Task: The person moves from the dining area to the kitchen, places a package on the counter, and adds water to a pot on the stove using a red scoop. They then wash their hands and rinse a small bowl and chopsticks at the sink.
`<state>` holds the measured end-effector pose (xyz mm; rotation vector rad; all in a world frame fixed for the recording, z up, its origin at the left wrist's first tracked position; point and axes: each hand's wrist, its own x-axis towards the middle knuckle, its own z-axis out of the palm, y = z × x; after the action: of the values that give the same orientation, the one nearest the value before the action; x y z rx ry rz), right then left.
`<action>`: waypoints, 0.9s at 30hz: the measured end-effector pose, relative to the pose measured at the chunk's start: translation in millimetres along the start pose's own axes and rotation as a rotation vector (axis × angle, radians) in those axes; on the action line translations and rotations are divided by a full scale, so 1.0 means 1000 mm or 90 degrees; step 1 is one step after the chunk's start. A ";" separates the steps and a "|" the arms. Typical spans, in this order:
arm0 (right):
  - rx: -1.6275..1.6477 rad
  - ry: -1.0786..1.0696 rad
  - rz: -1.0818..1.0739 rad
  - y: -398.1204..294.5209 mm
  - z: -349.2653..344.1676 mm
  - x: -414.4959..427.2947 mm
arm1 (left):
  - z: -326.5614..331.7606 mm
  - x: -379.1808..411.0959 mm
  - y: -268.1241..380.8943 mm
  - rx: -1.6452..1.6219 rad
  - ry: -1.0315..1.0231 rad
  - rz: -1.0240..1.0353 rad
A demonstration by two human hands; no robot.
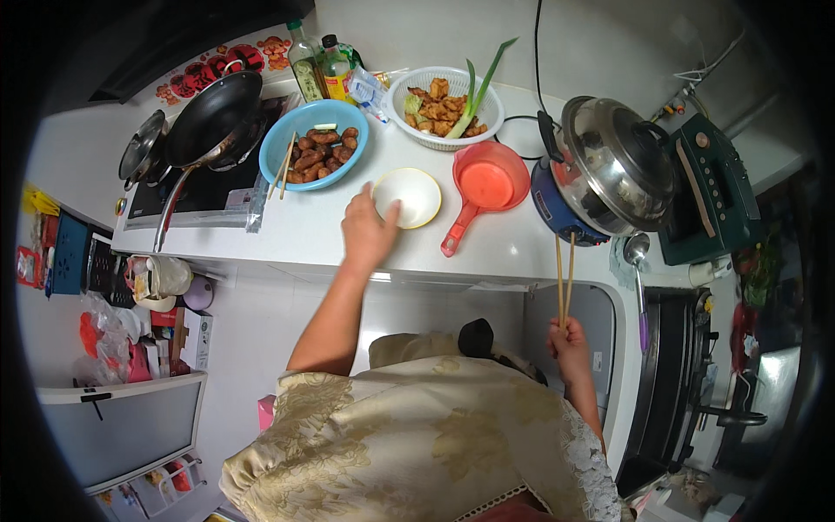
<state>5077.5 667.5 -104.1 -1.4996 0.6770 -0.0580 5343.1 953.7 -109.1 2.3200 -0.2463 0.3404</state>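
Note:
My left hand (369,228) is at the near left side of a small white bowl (412,196) with a yellow rim. The thumb reaches over the rim and the fingers lie along the outside; the bowl rests on the white countertop. Low at the right, my right hand (569,344) grips a pair of wooden chopsticks (564,280), tips pointing away from me towards a blue electric pot (554,202). A domed steel lid (613,176) sits tilted over that pot. Between bowl and pot lies a red plastic ladle (490,186), its handle towards me.
Left of the bowl, a blue basin (274,156) holds browned sausage-shaped pieces, with chopsticks across its rim. Behind stands a white colander (398,121) with fried pieces and a scallion. A wok (215,117) is on the left cooktop. A ladle (639,261) lies right, near a green oven (711,189).

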 end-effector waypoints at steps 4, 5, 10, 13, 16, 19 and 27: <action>-0.004 0.064 0.026 -0.002 -0.004 -0.011 | 0.016 0.015 -0.038 -0.375 -0.371 -0.522; -0.001 0.075 0.025 -0.003 -0.003 -0.012 | 0.020 0.015 -0.039 -0.411 -0.360 -0.521; -0.001 0.074 0.010 -0.009 0.008 -0.015 | 0.032 0.012 -0.034 -0.507 -0.339 -0.507; -0.030 0.083 0.006 -0.004 0.005 -0.014 | 0.030 0.002 -0.037 -0.527 -0.249 -0.497; -0.024 0.079 0.019 -0.002 0.000 -0.015 | 0.013 -0.006 -0.031 -0.561 -0.162 -0.445; -0.012 0.085 0.032 -0.006 0.002 -0.013 | -0.014 -0.008 -0.011 -0.553 -0.124 -0.371; -0.002 -0.028 -0.083 -0.083 0.048 0.000 | -0.028 -0.042 0.079 -0.684 -0.364 -0.185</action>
<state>5129.5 701.6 -30.9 -1.5428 0.5441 -0.1232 5276.9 922.7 -50.8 1.2932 -0.2694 -0.5129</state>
